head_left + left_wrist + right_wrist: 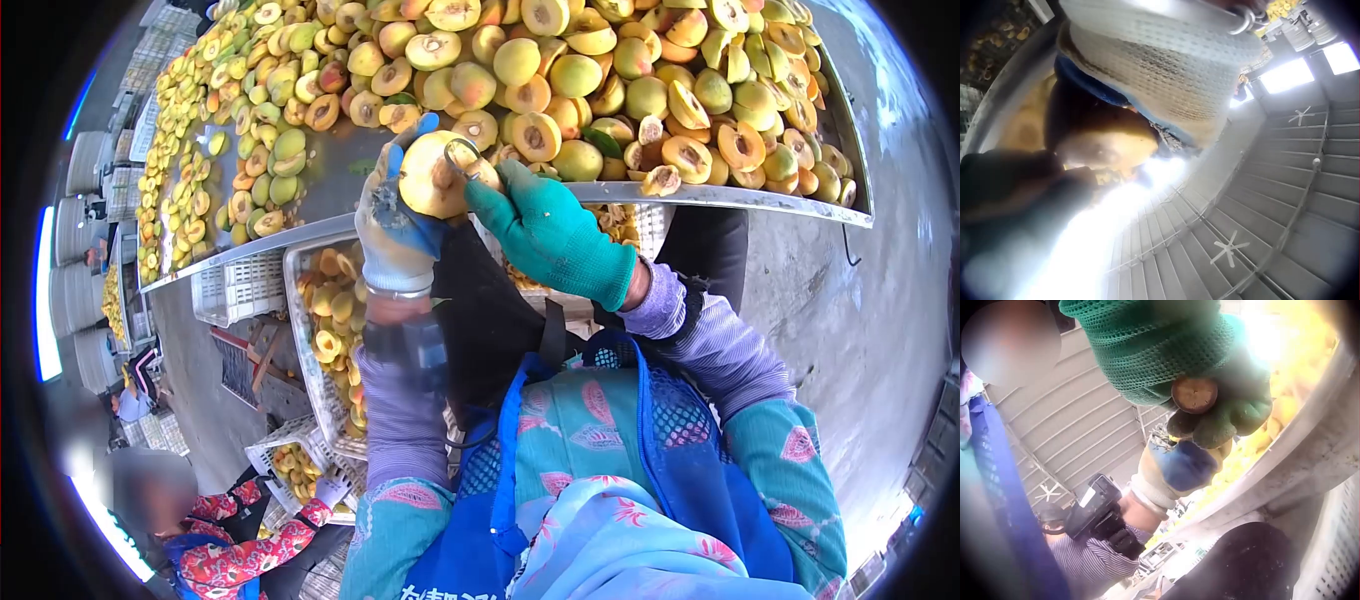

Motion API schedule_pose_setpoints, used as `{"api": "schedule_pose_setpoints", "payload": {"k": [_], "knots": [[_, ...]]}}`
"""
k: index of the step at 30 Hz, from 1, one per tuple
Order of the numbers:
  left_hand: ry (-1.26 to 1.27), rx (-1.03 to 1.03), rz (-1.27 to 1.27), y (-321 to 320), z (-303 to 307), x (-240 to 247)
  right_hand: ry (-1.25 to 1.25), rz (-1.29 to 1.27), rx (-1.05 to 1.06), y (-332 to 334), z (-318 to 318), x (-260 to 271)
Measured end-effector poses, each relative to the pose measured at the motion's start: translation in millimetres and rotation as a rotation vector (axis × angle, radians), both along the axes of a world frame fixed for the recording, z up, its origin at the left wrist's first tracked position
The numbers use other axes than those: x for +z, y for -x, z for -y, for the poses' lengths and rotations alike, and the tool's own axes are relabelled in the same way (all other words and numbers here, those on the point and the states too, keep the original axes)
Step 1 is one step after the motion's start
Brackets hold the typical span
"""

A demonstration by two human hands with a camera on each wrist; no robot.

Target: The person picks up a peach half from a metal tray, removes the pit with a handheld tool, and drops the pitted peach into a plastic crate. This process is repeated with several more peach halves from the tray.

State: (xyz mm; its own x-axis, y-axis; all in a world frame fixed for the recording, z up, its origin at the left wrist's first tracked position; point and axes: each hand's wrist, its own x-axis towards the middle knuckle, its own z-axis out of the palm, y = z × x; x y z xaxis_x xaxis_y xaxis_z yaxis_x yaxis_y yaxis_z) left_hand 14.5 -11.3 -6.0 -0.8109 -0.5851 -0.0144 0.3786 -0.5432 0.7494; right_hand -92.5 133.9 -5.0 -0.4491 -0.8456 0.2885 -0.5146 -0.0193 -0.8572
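Note:
In the head view the left hand (400, 222), in a white and blue glove, grips a halved yellow fruit (428, 180) with its cut face up. The right hand (555, 232), in a green glove, holds a small tool with a curved metal loop (462, 152) against that cut face. The round end of the tool's handle (1194, 395) shows in the right wrist view, inside the curled fingers of the right hand (1179, 369). Fruit and fingers are dark and blurred in the left wrist view, below the left hand (1147, 75).
A metal-edged table (730, 197) heaped with halved fruit (575, 75) lies just beyond the hands. Below its edge stand a white crate of fruit pieces (335, 330) and an empty-looking white crate (240, 288). Another person (235, 550) works at the lower left.

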Motion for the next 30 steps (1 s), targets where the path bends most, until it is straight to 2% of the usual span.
{"api": "schedule_pose_setpoints", "payload": {"k": [2, 6, 7, 10, 11, 13, 15, 18, 21, 22, 24, 25, 28, 29, 30], "knots": [[0.099, 0.077, 0.012, 3, -8, -1, -0.04, 0.105, -0.028, -4, 2, -2], [0.222, 0.243, 0.018, 6, -24, -8, -0.053, 0.031, -0.006, -6, 2, -3], [0.307, 0.317, 0.1, 6, -22, -14, -0.051, 0.05, -0.01, -9, 2, -2], [0.38, 0.3, 0.151, 6, -19, -16, -0.051, 0.07, 0.02, -10, -2, -4], [0.267, 0.208, 0.1, 5, -18, -11, -0.05, 0.071, 0.037, -9, -4, -5], [0.283, 0.11, 0.106, 5, -19, -2, -0.073, 0.138, 0.095, -4, -8, 0], [0.541, 0.093, 0.221, 6, -24, 3, -0.112, 0.216, 0.144, -1, -11, 0], [0.094, 0.051, 0.078, 12, -28, 7, -0.16, 0.374, 0.184, -1, -14, -2], [0.326, 0.128, 0.323, 20, -20, -3, -0.157, 0.52, 0.152, -8, -12, -2], [0.283, 0.106, 0.329, 22, -21, -1, -0.179, 0.53, 0.122, -11, -13, -2], [0.202, 0.059, 0.356, 24, -25, 10, -0.135, 0.398, 0.074, -17, -16, -5], [0.242, 0.143, 0.283, 25, -28, 10, -0.07, 0.253, 0.053, -18, -16, -8], [0.608, 0.349, 0.384, 20, -46, 0, -0.027, 0.147, 0.054, -27, -13, -15], [0.473, 0.387, 0.271, 21, -42, -8, -0.089, 0.218, 0.096, -28, -17, -11], [0.361, 0.379, 0.357, 17, -42, -10, -0.078, 0.225, 0.103, -29, -17, -9]]}}
